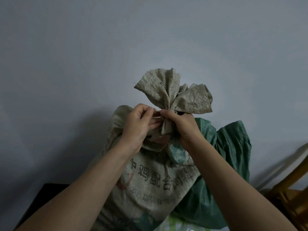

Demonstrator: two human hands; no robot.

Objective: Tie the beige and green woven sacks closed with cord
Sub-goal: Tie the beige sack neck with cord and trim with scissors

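Currently, item by item.

Beige sack (150, 184): standing at centre frame and filling the lower middle. Dark printed characters are running across its front. Its mouth is being held gathered into a narrow neck just above centre, and the loose top is fanning out in two crumpled lobes above the hands.

Cord (156, 113): pale and thin. A short length is showing between the two hands at the neck, running roughly level. How it is lying round the neck cannot be told, since fingers are covering that part.

Left hand (141, 125): reaching in from the lower left, thumb and forefinger pinching the cord just left of the neck, the other fingers curling beneath.

Right hand (181, 127): reaching in from the lower right, fingers wrapping round the gathered neck and gripping it, thumb tip lying against the cord where it is meeting the fabric.

Green sack (233, 147): sitting right of the beige sack, partly behind it and touching it, its crumpled upper part showing at mid right. Whether it is tied cannot be told.

Plastic bag (175, 225): pale, peeking in at the bottom edge, in front of both sacks.

Chair (290, 194): wooden, occupying the lower right corner.

Wall (83, 55): grey, filling the upper frame.
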